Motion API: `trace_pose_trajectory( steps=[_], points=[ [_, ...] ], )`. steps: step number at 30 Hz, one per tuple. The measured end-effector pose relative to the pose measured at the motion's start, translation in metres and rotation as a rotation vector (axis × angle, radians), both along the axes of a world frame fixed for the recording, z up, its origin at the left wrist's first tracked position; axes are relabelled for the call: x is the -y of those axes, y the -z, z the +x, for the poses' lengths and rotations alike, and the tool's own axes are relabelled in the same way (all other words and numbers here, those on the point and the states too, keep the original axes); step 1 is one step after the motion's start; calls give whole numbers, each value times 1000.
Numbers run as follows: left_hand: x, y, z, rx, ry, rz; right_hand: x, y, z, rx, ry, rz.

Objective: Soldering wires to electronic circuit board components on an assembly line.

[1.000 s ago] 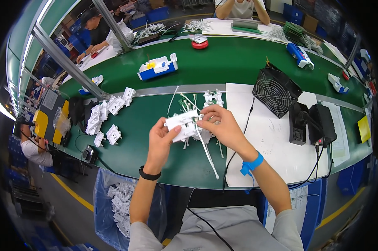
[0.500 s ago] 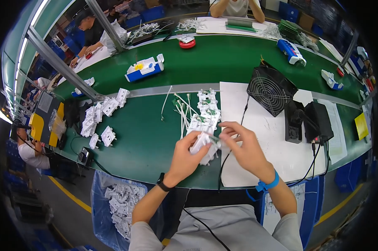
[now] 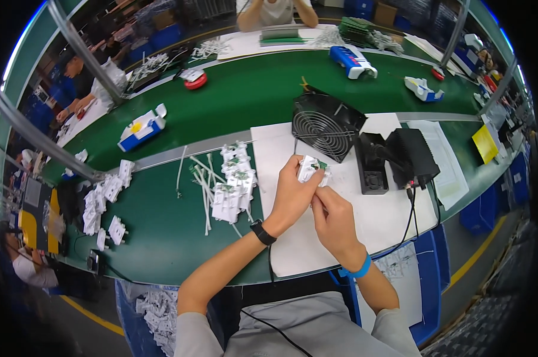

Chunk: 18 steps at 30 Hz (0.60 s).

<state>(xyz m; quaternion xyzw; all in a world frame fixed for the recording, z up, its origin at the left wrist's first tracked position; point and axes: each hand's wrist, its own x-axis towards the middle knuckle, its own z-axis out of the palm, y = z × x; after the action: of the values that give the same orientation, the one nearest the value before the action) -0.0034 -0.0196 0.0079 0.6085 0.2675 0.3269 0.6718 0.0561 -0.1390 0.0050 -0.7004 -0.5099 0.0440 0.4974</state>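
Note:
My left hand (image 3: 294, 193) grips a small white plastic housing (image 3: 306, 169) with a green circuit board piece on it, held above the white sheet (image 3: 287, 250). Close below the housing, my right hand (image 3: 335, 219) has its thumb and fingers pinched together. Whatever lies between those fingertips is hidden. To the left of my hands, several similar white housings with green boards (image 3: 233, 184) lie in an overlapping row on the green bench. White cables with small green boards (image 3: 203, 184) lie loose beside that row.
A black fan with a wire grille (image 3: 325, 132) stands beyond my hands, with a black power box (image 3: 412, 157) and cords to its right. More white housings (image 3: 105, 196) lie on the left. Behind runs a green belt (image 3: 239, 89) carrying blue-and-white casings (image 3: 142, 128). A bag of white parts (image 3: 156, 315) is below.
My view has turned right. Both hands have moved from beside the row of housings to over the white sheet, the left still holding a housing. My right fingers have closed into a pinch.

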Motion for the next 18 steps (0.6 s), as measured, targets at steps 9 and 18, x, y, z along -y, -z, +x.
trace_pose_trajectory(
  steps=[9, 18],
  points=[
    [-14, 47, 18, -210, 258, 155, 42, 40, 108, -724, 436, 198],
    [-20, 48, 22, -368, 193, 658, 24, 23, 134, -234, 546, 154]
  ],
)
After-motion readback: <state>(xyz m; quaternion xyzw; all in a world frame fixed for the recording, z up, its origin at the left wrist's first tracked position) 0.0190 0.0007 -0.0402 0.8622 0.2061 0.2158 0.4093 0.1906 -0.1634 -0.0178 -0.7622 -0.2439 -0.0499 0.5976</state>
